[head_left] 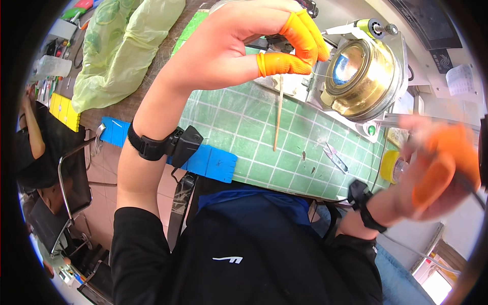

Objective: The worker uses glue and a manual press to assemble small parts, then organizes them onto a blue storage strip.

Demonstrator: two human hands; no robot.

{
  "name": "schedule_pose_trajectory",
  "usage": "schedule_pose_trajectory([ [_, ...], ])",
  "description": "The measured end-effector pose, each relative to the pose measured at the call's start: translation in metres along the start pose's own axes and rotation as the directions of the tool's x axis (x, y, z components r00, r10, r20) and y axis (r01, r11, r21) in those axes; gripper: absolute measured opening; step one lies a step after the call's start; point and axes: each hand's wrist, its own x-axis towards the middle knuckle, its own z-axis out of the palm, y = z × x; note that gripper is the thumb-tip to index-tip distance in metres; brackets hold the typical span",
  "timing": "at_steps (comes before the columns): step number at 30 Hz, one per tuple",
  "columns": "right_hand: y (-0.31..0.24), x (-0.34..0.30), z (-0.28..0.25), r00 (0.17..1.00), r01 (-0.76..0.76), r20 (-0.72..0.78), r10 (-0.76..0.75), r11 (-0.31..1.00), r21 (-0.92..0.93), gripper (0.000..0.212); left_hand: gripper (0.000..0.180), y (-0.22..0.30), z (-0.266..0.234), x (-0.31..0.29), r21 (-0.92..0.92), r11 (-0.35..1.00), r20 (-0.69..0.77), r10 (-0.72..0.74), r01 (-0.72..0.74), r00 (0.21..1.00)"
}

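My left hand (223,48), orange rubber cots on its thumb and fingers, pinches the end of a fine thread-like wire (320,75). The wire runs from those fingertips toward a round brass-coloured drum (373,76) on a machine at the back right. My right hand (437,170) is over the table's right side, also in orange finger cots and smeared by motion. A dark cord passes beside it; whether the fingers hold anything is unclear. Below the left fingertips a thin wooden stick (278,114) lies on the green tiled mat (254,147).
Tweezers (335,157) lie on the mat near a yellow-rimmed round container (390,166). A blue strip (208,162) lines the front edge. Pale green plastic bags (122,51) lie at the back left. A black-and-metal chair (56,223) and another person's arm (33,124) are at the far left.
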Motion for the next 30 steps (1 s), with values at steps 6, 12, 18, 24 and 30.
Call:
schedule_pose_trajectory([
  [6, -0.003, -0.035, -0.013, 0.301, 0.081, 0.754, 0.584, 0.772, -0.631, 0.017, 0.011, 0.004, -0.001, -0.011, 0.084, 0.991, 0.002, -0.106, 0.106, 0.994],
  [12, 0.035, -0.071, -0.033, 0.435, -0.123, 0.586, 0.684, 0.690, -0.713, 0.028, 0.014, 0.024, 0.007, -0.002, 0.253, 0.964, -0.112, -0.050, 0.077, 0.992],
  [18, 0.051, -0.046, -0.066, 0.985, -0.168, -0.103, 0.141, 0.591, -0.789, 0.028, 0.010, 0.058, 0.034, 0.007, 0.596, 0.802, -0.059, 0.076, -0.025, 0.995],
  [24, 0.086, -0.061, -0.109, 0.964, -0.164, -0.259, -0.055, 0.645, -0.747, 0.017, 0.008, 0.063, 0.049, 0.023, 0.810, 0.578, 0.006, 0.152, -0.094, 0.988],
  [30, 0.066, -0.107, -0.087, 0.920, -0.377, -0.305, 0.244, 0.761, -0.527, 0.025, 0.018, 0.129, 0.003, -0.017, 0.590, 0.782, -0.271, -0.043, 0.202, 0.962],
])
